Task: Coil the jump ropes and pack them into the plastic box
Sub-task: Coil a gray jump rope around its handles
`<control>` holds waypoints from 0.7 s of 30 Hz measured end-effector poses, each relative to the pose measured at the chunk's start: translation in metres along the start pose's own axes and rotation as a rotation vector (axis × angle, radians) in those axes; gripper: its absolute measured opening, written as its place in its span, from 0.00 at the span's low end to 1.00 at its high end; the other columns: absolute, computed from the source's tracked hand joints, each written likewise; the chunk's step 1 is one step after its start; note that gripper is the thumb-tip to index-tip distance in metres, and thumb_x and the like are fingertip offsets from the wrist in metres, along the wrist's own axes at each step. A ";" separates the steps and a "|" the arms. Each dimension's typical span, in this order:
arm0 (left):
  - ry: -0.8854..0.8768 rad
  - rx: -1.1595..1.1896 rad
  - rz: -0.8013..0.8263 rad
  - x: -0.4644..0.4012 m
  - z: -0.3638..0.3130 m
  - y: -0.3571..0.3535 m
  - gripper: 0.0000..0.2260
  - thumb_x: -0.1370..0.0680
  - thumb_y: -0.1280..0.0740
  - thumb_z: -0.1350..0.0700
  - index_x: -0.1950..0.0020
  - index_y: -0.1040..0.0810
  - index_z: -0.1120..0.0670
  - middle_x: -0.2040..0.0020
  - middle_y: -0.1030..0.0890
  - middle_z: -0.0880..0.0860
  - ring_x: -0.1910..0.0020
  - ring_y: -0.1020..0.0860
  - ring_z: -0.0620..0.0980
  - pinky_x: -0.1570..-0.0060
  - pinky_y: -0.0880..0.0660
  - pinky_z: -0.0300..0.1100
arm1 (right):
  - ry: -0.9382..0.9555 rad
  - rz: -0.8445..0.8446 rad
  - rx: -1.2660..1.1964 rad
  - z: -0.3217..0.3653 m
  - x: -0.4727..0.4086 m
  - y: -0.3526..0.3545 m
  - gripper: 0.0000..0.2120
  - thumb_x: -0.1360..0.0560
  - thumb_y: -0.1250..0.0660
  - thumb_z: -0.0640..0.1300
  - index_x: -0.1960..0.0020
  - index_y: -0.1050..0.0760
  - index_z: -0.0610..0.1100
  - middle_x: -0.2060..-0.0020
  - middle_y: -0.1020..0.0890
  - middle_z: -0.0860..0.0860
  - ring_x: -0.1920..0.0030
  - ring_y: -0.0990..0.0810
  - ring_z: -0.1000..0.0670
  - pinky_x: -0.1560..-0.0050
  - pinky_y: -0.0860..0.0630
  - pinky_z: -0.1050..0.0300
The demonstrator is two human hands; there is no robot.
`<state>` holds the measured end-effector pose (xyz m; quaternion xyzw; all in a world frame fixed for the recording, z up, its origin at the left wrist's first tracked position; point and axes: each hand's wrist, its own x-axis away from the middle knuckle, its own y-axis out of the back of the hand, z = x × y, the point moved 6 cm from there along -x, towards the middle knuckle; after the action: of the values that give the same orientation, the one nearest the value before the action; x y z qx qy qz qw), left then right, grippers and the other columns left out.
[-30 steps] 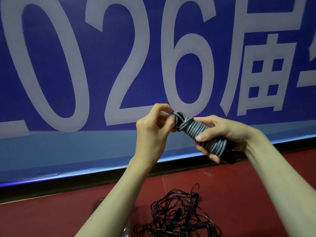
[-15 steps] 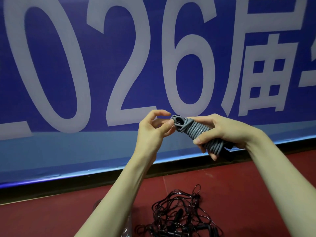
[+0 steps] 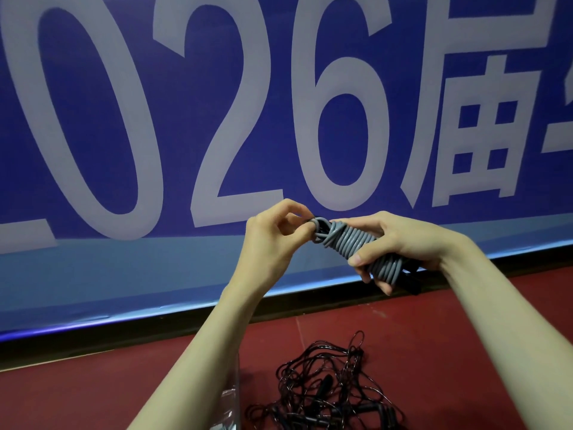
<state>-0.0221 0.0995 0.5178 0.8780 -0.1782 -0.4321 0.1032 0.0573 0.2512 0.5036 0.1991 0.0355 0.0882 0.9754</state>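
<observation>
Hands are both up in front of the chest, working the same bundle. Right hand point(image 3: 400, 243) is wrapped around the gray jump rope point(image 3: 350, 243), which is wound into a tight coil over its black handles point(image 3: 409, 282); the thumb lies across the front of the coil, the other fingers curl round behind and under it, and the handle ends poke out just below that hand. Left hand point(image 3: 273, 240) is at the other, upper end of the coil, fingers curled in, thumb and fingertips pinching the last loop of gray cord there. So the two hands are nearly touching, with the coil bridging them on a slant, high on the left-hand side and low on the right.

Below both forearms, a loose tangle of black jump ropes point(image 3: 325, 392) sits on the red floor point(image 3: 434, 336). Just under the left forearm you can see a corner of the clear plastic box point(image 3: 231, 401), right beside that tangle. Behind the hands is a big blue banner point(image 3: 279, 119) with white numbers.
</observation>
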 end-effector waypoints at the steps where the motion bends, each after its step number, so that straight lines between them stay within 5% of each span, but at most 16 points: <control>1: -0.057 -0.099 -0.012 0.000 -0.001 0.000 0.02 0.25 0.29 0.59 0.55 0.21 0.55 0.64 0.17 0.50 0.63 0.20 0.54 0.58 0.23 0.50 | 0.003 -0.007 0.012 0.000 -0.001 0.000 0.27 0.26 0.32 0.31 0.31 0.28 0.50 0.70 0.22 0.47 0.74 0.22 0.47 0.74 0.22 0.55; 6: -0.381 -0.518 -0.072 0.005 -0.007 -0.008 0.09 0.24 0.39 0.53 0.53 0.24 0.57 0.53 0.20 0.51 0.55 0.24 0.51 0.64 0.23 0.51 | -0.022 -0.024 0.058 -0.002 -0.006 -0.002 0.26 0.26 0.31 0.33 0.32 0.27 0.51 0.69 0.21 0.46 0.74 0.23 0.45 0.72 0.22 0.54; 9: -0.430 -0.566 -0.123 0.007 -0.010 -0.008 0.07 0.24 0.40 0.55 0.54 0.27 0.57 0.61 0.22 0.53 0.62 0.25 0.55 0.69 0.26 0.53 | -0.028 -0.003 0.044 -0.002 -0.004 -0.001 0.26 0.26 0.30 0.34 0.32 0.27 0.52 0.68 0.22 0.43 0.73 0.23 0.44 0.72 0.22 0.54; 15: -0.279 -0.409 -0.176 0.005 -0.012 0.001 0.10 0.23 0.42 0.51 0.54 0.29 0.58 0.64 0.23 0.52 0.67 0.28 0.55 0.64 0.28 0.53 | -0.017 0.033 0.073 -0.001 -0.003 -0.004 0.30 0.27 0.30 0.34 0.30 0.29 0.56 0.68 0.22 0.44 0.74 0.22 0.46 0.71 0.22 0.55; 19: -0.166 -0.239 -0.177 0.005 -0.013 0.003 0.03 0.22 0.38 0.59 0.55 0.28 0.56 0.67 0.23 0.48 0.67 0.27 0.52 0.62 0.29 0.49 | 0.007 0.022 0.116 0.000 -0.002 -0.001 0.33 0.27 0.29 0.33 0.31 0.29 0.61 0.66 0.21 0.49 0.67 0.19 0.47 0.67 0.21 0.53; 21: -0.074 -0.086 -0.201 0.004 -0.013 0.005 0.06 0.21 0.37 0.63 0.57 0.29 0.54 0.68 0.22 0.49 0.68 0.24 0.49 0.64 0.26 0.44 | -0.001 -0.009 0.139 -0.004 -0.004 0.002 0.30 0.28 0.28 0.34 0.34 0.27 0.60 0.64 0.21 0.49 0.64 0.19 0.47 0.66 0.22 0.54</control>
<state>-0.0101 0.0939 0.5245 0.8695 -0.0741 -0.4799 0.0904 0.0529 0.2541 0.5012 0.2662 0.0419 0.0811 0.9596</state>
